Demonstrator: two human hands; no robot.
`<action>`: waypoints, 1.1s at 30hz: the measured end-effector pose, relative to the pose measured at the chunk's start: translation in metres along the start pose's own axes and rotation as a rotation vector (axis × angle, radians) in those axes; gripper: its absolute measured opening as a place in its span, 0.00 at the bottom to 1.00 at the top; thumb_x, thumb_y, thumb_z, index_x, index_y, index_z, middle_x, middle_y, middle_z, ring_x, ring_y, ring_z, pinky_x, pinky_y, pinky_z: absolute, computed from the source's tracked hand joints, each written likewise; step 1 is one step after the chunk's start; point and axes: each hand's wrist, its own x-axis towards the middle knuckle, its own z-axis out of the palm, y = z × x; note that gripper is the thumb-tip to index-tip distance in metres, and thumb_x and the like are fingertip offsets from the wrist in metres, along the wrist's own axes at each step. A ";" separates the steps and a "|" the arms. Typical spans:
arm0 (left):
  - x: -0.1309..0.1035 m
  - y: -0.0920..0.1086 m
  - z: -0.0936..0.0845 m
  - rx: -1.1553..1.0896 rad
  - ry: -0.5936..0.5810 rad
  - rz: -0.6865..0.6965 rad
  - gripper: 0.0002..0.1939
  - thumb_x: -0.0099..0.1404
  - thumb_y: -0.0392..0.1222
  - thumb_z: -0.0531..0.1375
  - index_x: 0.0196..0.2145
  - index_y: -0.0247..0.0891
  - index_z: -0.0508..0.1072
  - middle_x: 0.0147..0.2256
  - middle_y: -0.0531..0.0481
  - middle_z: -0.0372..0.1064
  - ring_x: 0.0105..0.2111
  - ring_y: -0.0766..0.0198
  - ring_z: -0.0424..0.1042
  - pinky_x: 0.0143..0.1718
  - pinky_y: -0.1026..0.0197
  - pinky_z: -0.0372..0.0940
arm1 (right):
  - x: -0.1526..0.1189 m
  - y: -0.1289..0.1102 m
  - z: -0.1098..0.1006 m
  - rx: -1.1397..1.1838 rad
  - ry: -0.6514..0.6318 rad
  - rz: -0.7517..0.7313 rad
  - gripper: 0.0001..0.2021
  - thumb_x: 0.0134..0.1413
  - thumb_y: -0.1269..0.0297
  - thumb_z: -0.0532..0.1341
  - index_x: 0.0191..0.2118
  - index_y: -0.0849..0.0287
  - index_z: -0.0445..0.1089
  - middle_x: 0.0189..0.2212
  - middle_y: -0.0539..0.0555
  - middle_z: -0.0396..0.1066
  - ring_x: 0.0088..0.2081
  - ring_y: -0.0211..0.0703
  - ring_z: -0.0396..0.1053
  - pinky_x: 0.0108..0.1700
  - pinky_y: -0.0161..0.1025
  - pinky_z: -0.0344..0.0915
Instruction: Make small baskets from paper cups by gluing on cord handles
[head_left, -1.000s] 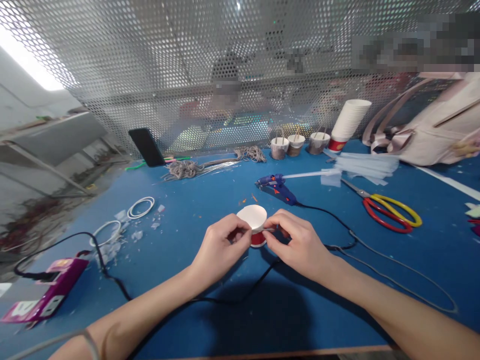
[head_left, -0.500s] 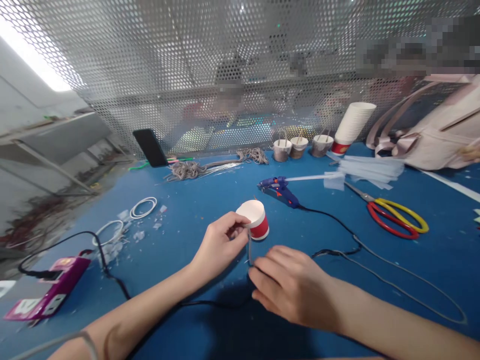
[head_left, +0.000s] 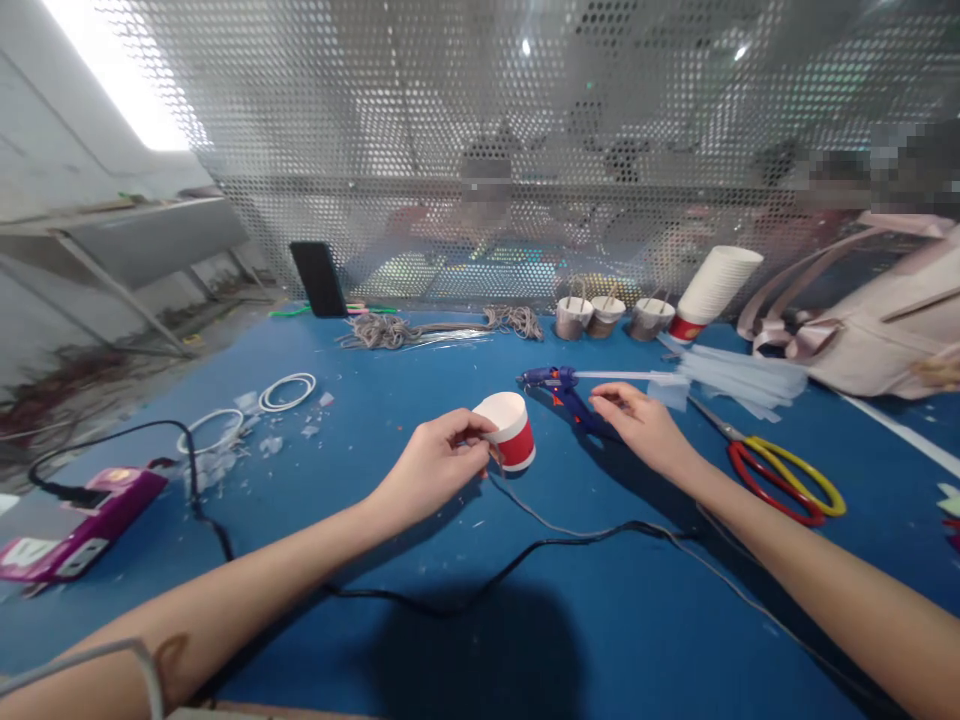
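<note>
My left hand (head_left: 450,455) pinches the near left side of a small white paper cup (head_left: 517,452) with a red band. The cup is tilted a little, its mouth up. A thin grey cord (head_left: 541,518) runs from those fingers across the table to the right. My right hand (head_left: 641,425) is beside the handle of a blue hot glue gun (head_left: 553,379). Its fingers are slightly bent and apart, holding nothing. The glue gun lies on its side with a clear glue stick (head_left: 622,376) out of its back end.
Scissors (head_left: 780,475) with red and yellow handles and clear strips (head_left: 742,375) lie right. Behind stand three cord-wrapped cups (head_left: 574,318), a paper cup stack (head_left: 716,285) and a phone (head_left: 319,280). Grey cord bundles (head_left: 379,331), white rings (head_left: 287,393) and a purple power strip (head_left: 86,520) are left.
My right hand has let go of the cord near the cup and moved forward and right to the glue gun's handle. My left hand stays at the cup. The view has tilted slightly.
</note>
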 end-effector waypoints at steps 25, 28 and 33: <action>0.005 -0.016 0.009 -0.251 0.027 -0.061 0.05 0.60 0.32 0.55 0.33 0.33 0.71 0.23 0.53 0.71 0.23 0.69 0.74 0.30 0.64 0.70 | 0.033 -0.018 0.029 0.152 -0.146 0.168 0.17 0.49 0.52 0.57 0.37 0.60 0.73 0.27 0.55 0.75 0.27 0.45 0.72 0.24 0.37 0.63; 0.005 -0.019 0.010 -0.238 0.018 -0.030 0.04 0.61 0.34 0.55 0.33 0.33 0.70 0.22 0.54 0.69 0.22 0.68 0.73 0.27 0.64 0.70 | 0.013 -0.028 0.015 0.141 -0.105 0.113 0.18 0.51 0.49 0.54 0.33 0.59 0.72 0.22 0.54 0.73 0.24 0.45 0.71 0.27 0.39 0.65; 0.005 -0.020 0.012 -0.206 0.073 0.025 0.06 0.57 0.37 0.57 0.31 0.33 0.73 0.33 0.49 0.66 0.20 0.70 0.70 0.19 0.64 0.68 | -0.035 -0.038 0.003 0.126 0.012 -0.063 0.11 0.50 0.53 0.60 0.30 0.56 0.71 0.17 0.50 0.69 0.21 0.43 0.68 0.24 0.37 0.65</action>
